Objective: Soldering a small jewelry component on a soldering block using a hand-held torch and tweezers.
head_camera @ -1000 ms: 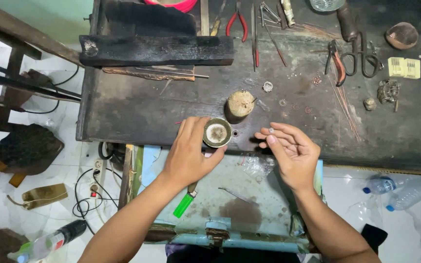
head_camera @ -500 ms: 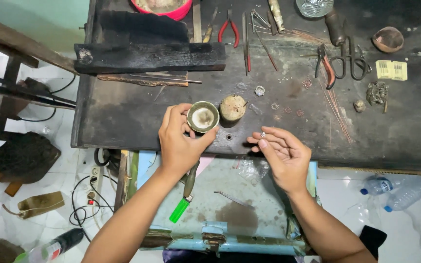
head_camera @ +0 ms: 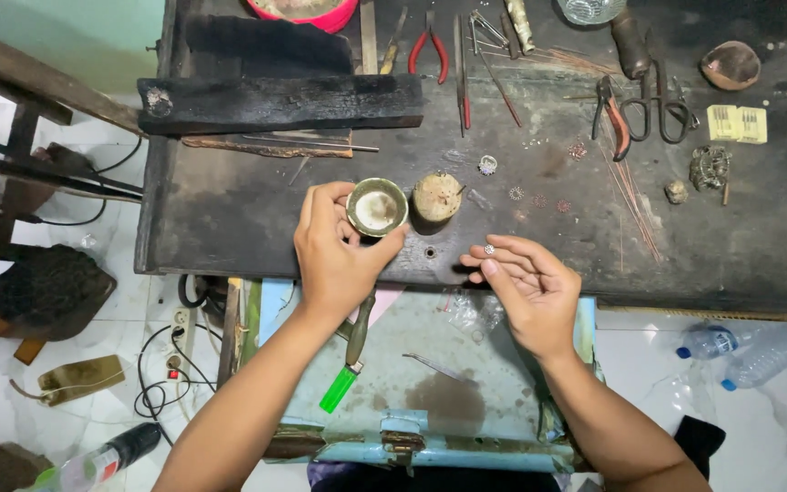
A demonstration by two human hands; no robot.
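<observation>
A: Left hand (head_camera: 334, 251)?
B: Fingers wrapped round small round metal cup (head_camera: 377, 207), near workbench (head_camera: 229, 228) front edge, beside wooden stub (head_camera: 436, 196).
A: Right hand (head_camera: 526, 287)?
B: Fingers loosely open, tiny silver ornament (head_camera: 489, 249) resting on fingertips; apparently not yet placed in cup.

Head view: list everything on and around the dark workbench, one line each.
Small round metal cup: one, dull brass, held over bench.
Short wooden stump: one, tan, right of cup.
Charred wooden block: one, black, bench rear left.
Red-handled pliers: one, rear centre.
Dark metal scissors: one, rear right.
Tiny round filigree pieces: several, silvery and coppery, bench middle.
Green plastic lighter: one, on pale blue tray.
Clear plastic bottles: two, floor right.
Left hand: grips cup.
Right hand: tiny silvery piece on fingers.
</observation>
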